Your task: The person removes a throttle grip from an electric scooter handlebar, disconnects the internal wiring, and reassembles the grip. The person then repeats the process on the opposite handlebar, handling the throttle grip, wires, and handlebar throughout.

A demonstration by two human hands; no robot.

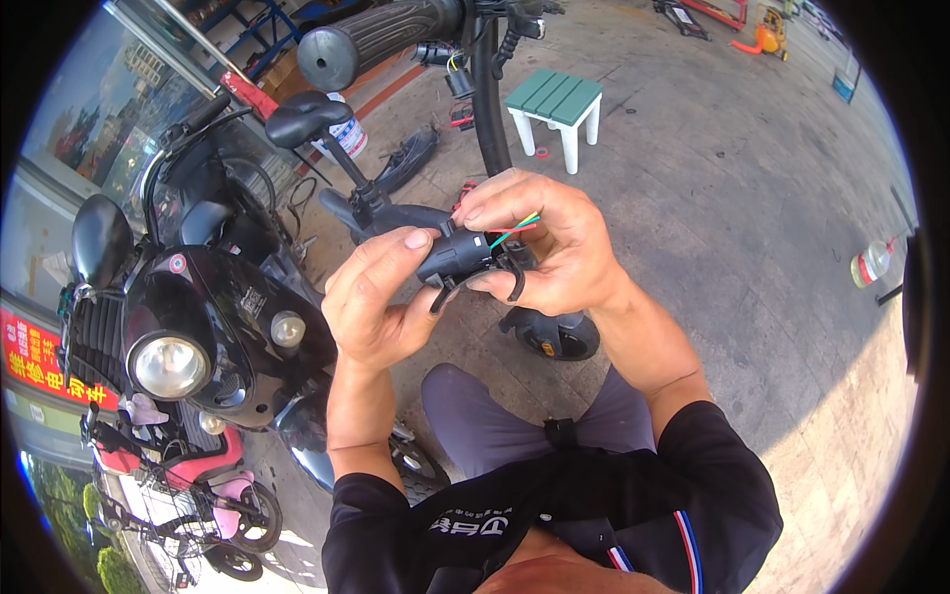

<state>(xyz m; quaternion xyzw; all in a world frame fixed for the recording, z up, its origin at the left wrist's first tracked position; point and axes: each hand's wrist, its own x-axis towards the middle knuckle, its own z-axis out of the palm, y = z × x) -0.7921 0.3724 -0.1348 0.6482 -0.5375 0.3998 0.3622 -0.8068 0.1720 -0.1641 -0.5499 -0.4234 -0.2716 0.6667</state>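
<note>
Black cylindrical plastic part (455, 255) held up between our 2 bare hands

We have the part in front of our body, above our grey-trousered knees (463, 411), tilted so that its right end sits slightly higher. Our left hand (371, 297) pinches its left end: the index fingertip presses on top and the thumb is at the lower side, parted by about the width of the part. Our right hand (574, 243) grips the other end, fingertips on the upper edge and thumb below, opened just as far as the part demands. We cannot tell whether the curled fingers behind touch it too.

Thin red, yellow and green wires (517, 228) stick out of the right end towards our right palm. Along the lower side, near both thumbs, we see a curved black strip (516, 284); its link to the part is unclear to us.

Beyond our hands stands a black handlebar with a ridged rubber grip (386, 42), and right of it a small stool with a green slatted top and white legs (554, 97). To our left we have a glossy black scooter with a round headlight (170, 366), with a pink two-wheeler (203, 463) nearer the lower left edge
</note>
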